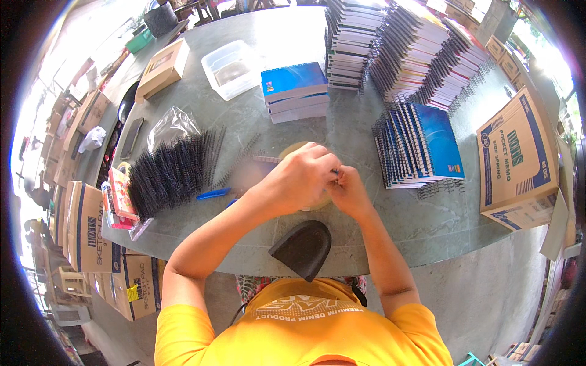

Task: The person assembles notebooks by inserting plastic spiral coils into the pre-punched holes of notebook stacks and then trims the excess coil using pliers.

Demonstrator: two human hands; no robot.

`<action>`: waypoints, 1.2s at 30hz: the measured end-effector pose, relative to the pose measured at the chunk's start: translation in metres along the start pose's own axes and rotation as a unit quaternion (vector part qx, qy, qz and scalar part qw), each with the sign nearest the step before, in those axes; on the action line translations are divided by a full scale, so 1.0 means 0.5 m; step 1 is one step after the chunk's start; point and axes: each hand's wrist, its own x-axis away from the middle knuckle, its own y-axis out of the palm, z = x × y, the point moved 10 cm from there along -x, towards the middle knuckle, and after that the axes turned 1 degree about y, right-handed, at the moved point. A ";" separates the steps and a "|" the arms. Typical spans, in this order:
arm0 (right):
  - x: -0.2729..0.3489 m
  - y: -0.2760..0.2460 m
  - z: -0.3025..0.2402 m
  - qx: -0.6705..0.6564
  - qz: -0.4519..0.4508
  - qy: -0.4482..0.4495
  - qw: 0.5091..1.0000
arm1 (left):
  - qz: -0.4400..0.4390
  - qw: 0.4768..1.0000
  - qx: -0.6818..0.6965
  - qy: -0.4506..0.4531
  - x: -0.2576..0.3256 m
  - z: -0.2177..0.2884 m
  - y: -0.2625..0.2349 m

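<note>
My left hand [303, 175] and my right hand [348, 190] meet over the grey-green table [256, 116], fingers closed together on a small thing that the hands mostly hide. A pale round object [292, 148] shows just behind my left hand. A thin spiral piece [266, 159] lies to the left of it. A heap of black wire spiral bindings [171, 174] lies left of my left forearm, with a blue pen [212, 194] beside it. A stack of blue spiral notebooks [421, 146] stands right of my right hand.
Tall stacks of spiral notebooks [403, 49] fill the far right. A blue pad stack [296, 90], a clear plastic tub [231, 68], a brown box [162, 68] and a clear bag [171, 125] sit farther back. A printed carton [516, 165] is right. A black object [303, 247] rests at the near edge.
</note>
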 end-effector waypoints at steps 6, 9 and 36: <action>0.010 0.000 -0.051 0.037 0.037 -0.076 0.996 | -0.007 0.999 -0.042 -0.025 -0.002 0.015 0.000; 0.007 0.007 -0.046 0.047 0.023 -0.065 0.996 | 0.022 1.000 0.007 -0.011 0.011 0.008 -0.014; 0.097 -0.456 -0.296 0.287 0.244 0.028 0.926 | 0.097 0.994 0.020 -0.034 0.101 0.055 -0.087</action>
